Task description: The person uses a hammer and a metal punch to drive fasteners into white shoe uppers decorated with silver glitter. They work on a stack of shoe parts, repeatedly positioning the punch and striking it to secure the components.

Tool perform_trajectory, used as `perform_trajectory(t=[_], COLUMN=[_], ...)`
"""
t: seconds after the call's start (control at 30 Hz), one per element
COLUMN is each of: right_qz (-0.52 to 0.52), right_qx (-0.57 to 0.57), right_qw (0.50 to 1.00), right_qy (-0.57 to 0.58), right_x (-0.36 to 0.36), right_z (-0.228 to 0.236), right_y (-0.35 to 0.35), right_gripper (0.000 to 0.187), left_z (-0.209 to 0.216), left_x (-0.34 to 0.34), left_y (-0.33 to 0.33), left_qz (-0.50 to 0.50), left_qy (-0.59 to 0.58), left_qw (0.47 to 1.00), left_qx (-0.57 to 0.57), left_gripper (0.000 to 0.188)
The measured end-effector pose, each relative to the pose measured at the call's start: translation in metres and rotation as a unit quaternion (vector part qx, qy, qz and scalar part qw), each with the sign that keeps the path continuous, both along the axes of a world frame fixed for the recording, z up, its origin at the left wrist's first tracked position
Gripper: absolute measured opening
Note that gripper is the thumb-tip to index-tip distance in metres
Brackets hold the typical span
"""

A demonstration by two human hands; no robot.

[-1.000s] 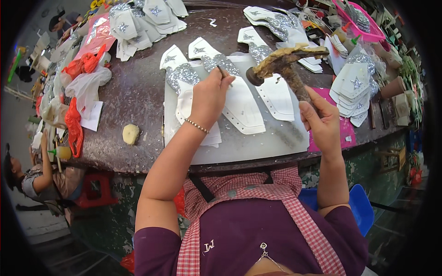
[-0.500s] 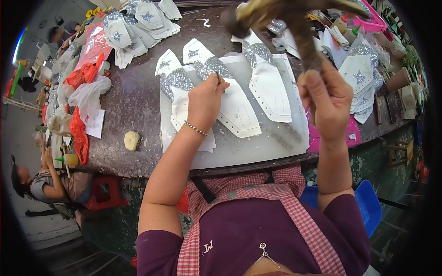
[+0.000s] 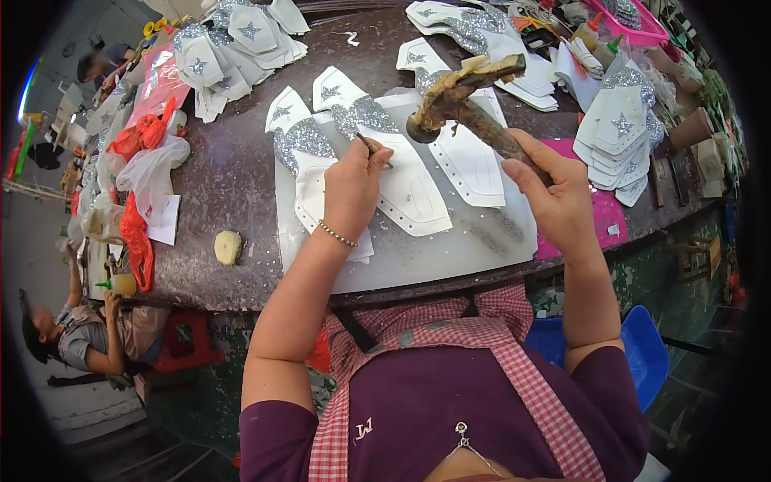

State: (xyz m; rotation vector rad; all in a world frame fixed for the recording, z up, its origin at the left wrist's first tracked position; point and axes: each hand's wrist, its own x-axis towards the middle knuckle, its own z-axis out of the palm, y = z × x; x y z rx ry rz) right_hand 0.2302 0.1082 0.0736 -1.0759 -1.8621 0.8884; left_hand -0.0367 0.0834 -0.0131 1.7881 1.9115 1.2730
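My left hand is closed around a thin dark metal punch, held over the middle shoe-upper piece. That piece is white with a silver glitter band, a star and a row of small holes along one edge. My right hand grips the handle of a hammer, its worn head partly wrapped in ragged yellowish material and raised above the table. The hammer covers part of another upper piece on the right. A similar piece lies to the left, partly behind my left hand. All three rest on a pale board.
Stacks of glitter uppers lie at back left, back centre and right. Nearby are a cream lump, a pink sheet and plastic bags. At far left, a seated person is near a yellow bottle.
The hammer has come down and nearer, from high at the top edge to above the right-hand piece. My left hand stays nearly in place with the punch.
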Motion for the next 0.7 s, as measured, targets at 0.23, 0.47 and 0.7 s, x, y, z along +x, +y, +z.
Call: perform_trajectory(t=[0.23,0.47,0.7], right_qz=[0.037,0.043,0.01], right_qx=[-0.013,0.177,0.014], right_qw=[0.991,0.974,1.0], right_qy=[0.131,-0.138,0.001], right_x=[-0.01,-0.026,-0.001], right_z=[0.021,0.022,0.016], right_y=[0.002,0.004,-0.004], right_gripper=[0.035,0.038,0.034], left_z=[0.008,0.019,-0.002], left_x=[0.0,0.008,0.009], left_y=[-0.003,0.002,-0.011], left_qz=[-0.017,-0.057,-0.013], left_qy=[0.013,0.152,-0.119], left_qw=[1.0,0.986,0.993], left_qx=[-0.023,-0.034,0.018], left_gripper=[0.016,0.014,0.016])
